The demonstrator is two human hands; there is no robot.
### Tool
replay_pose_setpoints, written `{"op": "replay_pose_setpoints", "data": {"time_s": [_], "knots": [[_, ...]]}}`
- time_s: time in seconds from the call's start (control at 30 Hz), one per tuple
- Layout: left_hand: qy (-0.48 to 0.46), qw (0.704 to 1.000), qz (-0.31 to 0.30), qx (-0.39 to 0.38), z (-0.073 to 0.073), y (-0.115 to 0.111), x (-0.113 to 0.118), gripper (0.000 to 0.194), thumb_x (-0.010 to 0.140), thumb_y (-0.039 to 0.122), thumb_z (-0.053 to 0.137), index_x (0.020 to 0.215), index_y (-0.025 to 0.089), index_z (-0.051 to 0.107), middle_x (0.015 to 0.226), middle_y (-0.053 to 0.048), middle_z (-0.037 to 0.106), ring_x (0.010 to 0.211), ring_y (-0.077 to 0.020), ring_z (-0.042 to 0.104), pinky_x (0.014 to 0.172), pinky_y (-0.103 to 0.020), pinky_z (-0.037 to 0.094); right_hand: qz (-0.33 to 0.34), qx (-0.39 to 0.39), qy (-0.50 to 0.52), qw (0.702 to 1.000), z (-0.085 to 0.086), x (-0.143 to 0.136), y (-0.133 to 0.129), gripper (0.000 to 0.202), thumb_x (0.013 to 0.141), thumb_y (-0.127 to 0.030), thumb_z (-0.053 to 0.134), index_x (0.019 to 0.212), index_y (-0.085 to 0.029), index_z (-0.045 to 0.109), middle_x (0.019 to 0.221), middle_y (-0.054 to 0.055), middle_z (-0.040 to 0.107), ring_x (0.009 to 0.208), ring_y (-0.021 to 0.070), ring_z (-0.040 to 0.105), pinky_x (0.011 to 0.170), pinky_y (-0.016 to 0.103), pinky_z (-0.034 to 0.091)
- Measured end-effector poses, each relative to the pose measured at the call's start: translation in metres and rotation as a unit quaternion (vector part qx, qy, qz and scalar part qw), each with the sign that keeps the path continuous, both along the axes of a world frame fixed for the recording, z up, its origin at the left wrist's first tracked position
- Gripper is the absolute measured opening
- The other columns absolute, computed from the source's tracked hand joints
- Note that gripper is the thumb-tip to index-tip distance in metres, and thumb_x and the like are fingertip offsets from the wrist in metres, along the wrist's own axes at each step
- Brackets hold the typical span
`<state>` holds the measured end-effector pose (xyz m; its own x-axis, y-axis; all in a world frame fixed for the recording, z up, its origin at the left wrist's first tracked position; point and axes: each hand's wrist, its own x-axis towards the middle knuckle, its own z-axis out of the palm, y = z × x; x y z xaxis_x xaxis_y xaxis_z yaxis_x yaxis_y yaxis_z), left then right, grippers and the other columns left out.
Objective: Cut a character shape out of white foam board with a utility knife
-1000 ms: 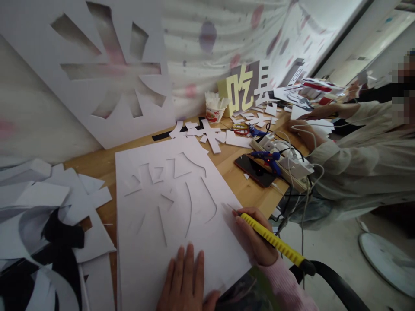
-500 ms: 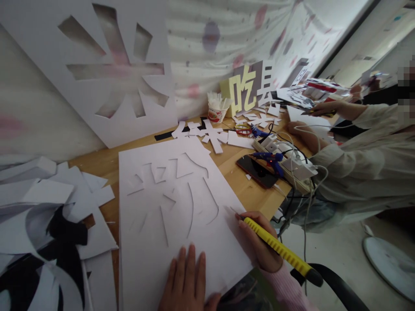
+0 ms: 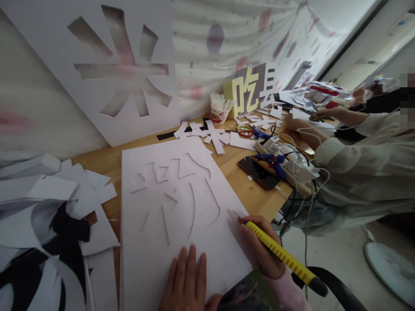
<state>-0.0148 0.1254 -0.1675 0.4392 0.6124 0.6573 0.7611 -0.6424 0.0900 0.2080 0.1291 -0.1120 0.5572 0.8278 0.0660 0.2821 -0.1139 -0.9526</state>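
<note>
A white board (image 3: 145, 259) lies on the wooden table, with thin cut lines shaping a character across its upper half. My left hand (image 3: 188, 280) rests flat on the board's lower part, fingers stretched out, holding nothing. At the board's right edge, my right hand (image 3: 262, 246) is closed around a yellow utility knife (image 3: 279, 250). The knife's blade points up and left over the board, right of the cut lines; whether its tip touches the board I cannot tell. A pink sleeve covers my right wrist.
White offcuts (image 3: 58, 185) pile up at the left. A board with a cut-out character (image 3: 55, 47) leans on the curtain. Right of the board are a phone (image 3: 257, 172), a blue glue gun (image 3: 269, 159) and a power strip (image 3: 300, 183) with cables. A person's hand (image 3: 327, 113) works beyond.
The whole view has shifted slightly, so the table's contents appear a little further right. Both my hands keep nearly the same places on the board. The other person's hands have moved a little.
</note>
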Motion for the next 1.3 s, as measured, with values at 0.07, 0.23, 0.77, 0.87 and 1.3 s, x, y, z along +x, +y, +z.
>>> {"op": "replay_pose_setpoints", "data": {"time_s": [0.07, 0.23, 0.77, 0.87, 1.3], "knots": [[0.004, 1.0, -0.004, -0.007, -0.004, -0.002, 0.003, 0.063, 0.088, 0.056, 0.039, 0.131, 0.013, 0.053, 0.121, -0.019, 0.065, 0.12, -0.0342, 0.055, 0.106, -0.046, 0.035, -0.007, 0.002, 0.008, 1.0, 0.0, -0.001, 0.0, 0.025, 0.075, -0.041, 0.072, 0.091, -0.024, 0.067, 0.086, 0.005, 0.071, 0.075, 0.0218, 0.063, 0.056, 0.028, 0.045], [-0.004, 1.0, 0.002, 0.007, -0.003, -0.001, 0.002, 0.063, 0.087, 0.055, 0.039, 0.133, 0.014, 0.052, 0.12, -0.019, 0.066, 0.119, -0.0334, 0.056, 0.105, -0.046, 0.037, -0.005, 0.005, 0.012, 1.0, -0.001, -0.001, 0.0, 0.025, 0.076, -0.041, 0.072, 0.092, -0.023, 0.066, 0.086, 0.005, 0.07, 0.077, 0.0223, 0.063, 0.059, 0.029, 0.045], [0.051, 0.998, -0.021, 0.037, 0.017, 0.009, -0.005, 0.058, 0.089, 0.057, 0.039, 0.115, 0.012, 0.064, 0.111, -0.017, 0.071, 0.107, -0.0291, 0.063, 0.106, -0.041, 0.036, -0.03, 0.03, -0.008, 0.999, -0.005, -0.004, 0.003, 0.025, 0.073, -0.042, 0.072, 0.088, -0.023, 0.066, 0.081, 0.004, 0.07, 0.068, 0.0202, 0.061, 0.055, 0.028, 0.043], [0.139, 0.987, -0.071, 0.042, 0.032, 0.013, -0.015, 0.065, 0.085, 0.064, 0.044, 0.113, 0.01, 0.066, 0.112, -0.016, 0.071, 0.104, -0.0276, 0.065, 0.097, -0.037, 0.042, -0.033, 0.028, -0.002, 0.999, -0.003, -0.006, 0.004, 0.024, 0.073, -0.042, 0.072, 0.088, -0.023, 0.066, 0.081, 0.004, 0.07, 0.069, 0.0201, 0.061, 0.055, 0.029, 0.043], [0.198, 0.978, -0.037, -0.052, 0.051, 0.006, -0.017, 0.037, 0.092, 0.015, 0.039, 0.122, 0.008, 0.06, 0.127, -0.014, 0.064, 0.117, -0.026, 0.06, 0.093, -0.036, 0.051, 0.067, 0.094, 0.028, 0.993, 0.026, -0.046, -0.013, 0.013, 0.079, -0.026, 0.07, 0.092, -0.024, 0.065, 0.084, 0.003, 0.065, 0.074, 0.0193, 0.068, 0.067, 0.03, 0.053]]}}
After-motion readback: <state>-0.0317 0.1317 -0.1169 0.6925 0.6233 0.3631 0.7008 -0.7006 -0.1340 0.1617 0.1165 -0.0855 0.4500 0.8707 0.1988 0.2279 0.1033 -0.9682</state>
